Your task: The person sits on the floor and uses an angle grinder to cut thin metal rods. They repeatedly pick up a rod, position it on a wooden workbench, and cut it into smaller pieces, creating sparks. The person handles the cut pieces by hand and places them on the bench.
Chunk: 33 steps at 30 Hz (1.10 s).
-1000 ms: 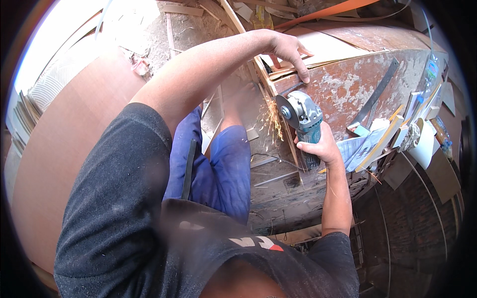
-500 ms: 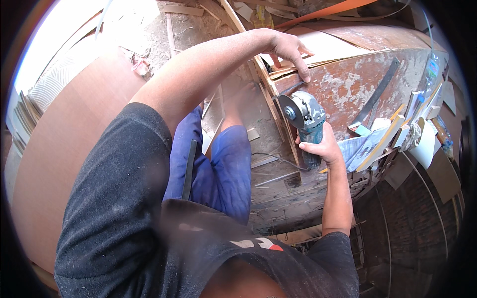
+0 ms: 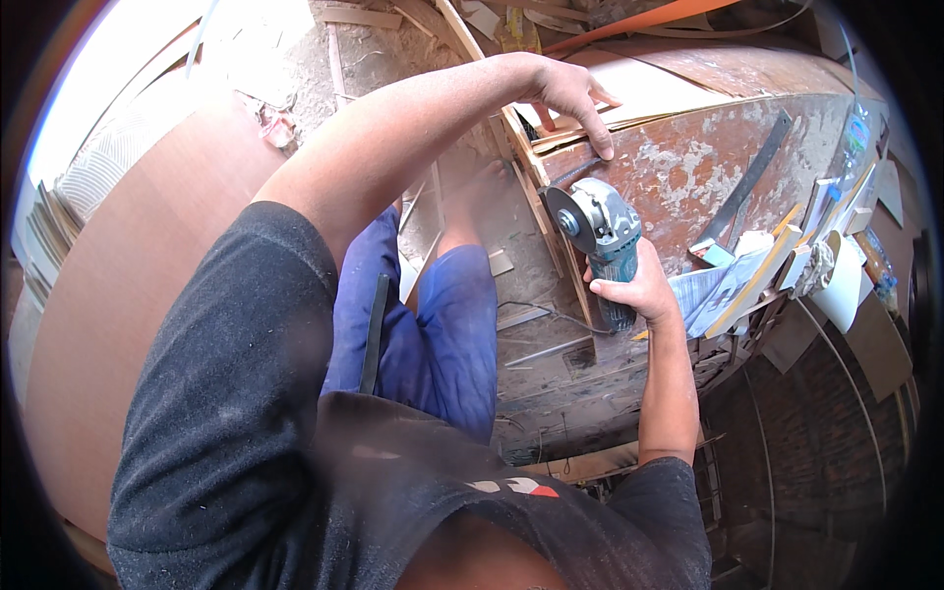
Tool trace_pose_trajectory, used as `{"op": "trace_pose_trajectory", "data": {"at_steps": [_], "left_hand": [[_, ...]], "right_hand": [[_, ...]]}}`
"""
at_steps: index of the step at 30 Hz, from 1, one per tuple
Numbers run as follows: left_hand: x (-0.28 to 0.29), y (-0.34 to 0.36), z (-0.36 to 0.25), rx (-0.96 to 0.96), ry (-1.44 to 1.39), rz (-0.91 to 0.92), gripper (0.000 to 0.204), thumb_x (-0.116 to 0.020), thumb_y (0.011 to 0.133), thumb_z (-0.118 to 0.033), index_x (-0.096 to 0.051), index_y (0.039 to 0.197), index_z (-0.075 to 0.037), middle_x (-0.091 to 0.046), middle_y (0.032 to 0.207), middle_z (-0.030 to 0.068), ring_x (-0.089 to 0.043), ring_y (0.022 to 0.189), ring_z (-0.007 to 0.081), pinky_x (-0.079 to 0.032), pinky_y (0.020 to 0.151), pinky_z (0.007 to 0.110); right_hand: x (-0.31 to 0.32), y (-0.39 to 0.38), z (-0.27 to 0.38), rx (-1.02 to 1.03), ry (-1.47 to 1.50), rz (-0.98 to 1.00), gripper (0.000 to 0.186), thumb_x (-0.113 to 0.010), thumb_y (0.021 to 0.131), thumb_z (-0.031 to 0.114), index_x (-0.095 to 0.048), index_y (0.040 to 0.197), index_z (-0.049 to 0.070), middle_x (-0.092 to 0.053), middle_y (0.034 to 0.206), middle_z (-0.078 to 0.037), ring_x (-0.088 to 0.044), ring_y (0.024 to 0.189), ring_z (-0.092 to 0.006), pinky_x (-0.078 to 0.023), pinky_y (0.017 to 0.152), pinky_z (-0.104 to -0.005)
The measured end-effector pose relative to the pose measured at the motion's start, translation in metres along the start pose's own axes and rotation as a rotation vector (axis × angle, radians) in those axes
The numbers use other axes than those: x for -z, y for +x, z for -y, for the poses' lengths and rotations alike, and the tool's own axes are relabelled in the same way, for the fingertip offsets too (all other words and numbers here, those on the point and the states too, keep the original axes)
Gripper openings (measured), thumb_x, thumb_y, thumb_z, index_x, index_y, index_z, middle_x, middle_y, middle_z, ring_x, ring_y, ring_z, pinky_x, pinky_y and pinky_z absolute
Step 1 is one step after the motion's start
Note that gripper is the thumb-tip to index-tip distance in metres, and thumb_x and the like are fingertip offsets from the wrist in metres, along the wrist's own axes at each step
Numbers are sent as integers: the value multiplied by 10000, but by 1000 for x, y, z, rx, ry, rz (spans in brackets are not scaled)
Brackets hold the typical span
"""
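My right hand (image 3: 651,285) is wrapped round the body of a teal and grey angle grinder (image 3: 618,258). Its thin dark disc (image 3: 570,222) stands on edge beside the left end of a worn reddish-brown workbench (image 3: 678,172). A narrow dark strip (image 3: 575,173) lies at that end of the bench, just beyond the disc. Stretched across from the left, my left hand (image 3: 573,95) rests on the bench corner with its fingers apart. One fingertip presses at the end of the dark strip; whether the disc touches the strip I cannot tell.
A flat dark metal bar (image 3: 747,182) lies across the bench. Papers (image 3: 713,295), wood offcuts and a roll crowd its right side. Thin boards (image 3: 654,88) lie along the far edge. A large brown panel (image 3: 128,285) leans at left; wood scraps litter the floor.
The grinder has shifted very slightly away from me and to the left, with its disc nearer the strip. My left hand keeps its place.
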State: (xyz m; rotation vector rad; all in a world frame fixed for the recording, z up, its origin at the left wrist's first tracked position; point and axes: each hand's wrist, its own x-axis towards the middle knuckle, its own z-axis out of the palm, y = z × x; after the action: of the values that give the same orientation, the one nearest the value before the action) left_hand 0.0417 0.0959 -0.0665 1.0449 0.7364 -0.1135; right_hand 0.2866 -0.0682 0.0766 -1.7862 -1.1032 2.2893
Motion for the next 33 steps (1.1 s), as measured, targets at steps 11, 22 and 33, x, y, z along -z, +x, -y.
{"op": "trace_pose_trajectory", "data": {"at_steps": [11, 22, 33], "left_hand": [[1, -1, -1, -18, 10, 27, 1219, -960, 607, -479, -430, 1651, -139, -412, 1660, 257, -454, 1499, 446, -499, 1136, 646], [0, 2, 0, -15, 19, 14, 1241, -960, 586, -488, -428, 1651, -138, -390, 1664, 279, -433, 1507, 472, -485, 1150, 654], [0, 2, 1, 0, 26, 5, 1255, -974, 574, -506, -433, 1650, -150, -397, 1659, 281, -437, 1509, 455, -497, 1152, 625]], "right_hand": [[-1, 0, 5, 0, -40, -5, 478, -897, 685, 234, -697, 1053, 3, -764, 870, -72, -725, 822, -154, -572, 801, -320], [-1, 0, 5, -5, -47, -16, 508, -901, 686, 238, -683, 1078, 0, -764, 885, -71, -726, 830, -151, -575, 812, -319], [-2, 0, 2, -4, -39, -21, 539, -905, 692, 238, -672, 1115, -1, -761, 904, -68, -729, 842, -153, -580, 817, -318]]}}
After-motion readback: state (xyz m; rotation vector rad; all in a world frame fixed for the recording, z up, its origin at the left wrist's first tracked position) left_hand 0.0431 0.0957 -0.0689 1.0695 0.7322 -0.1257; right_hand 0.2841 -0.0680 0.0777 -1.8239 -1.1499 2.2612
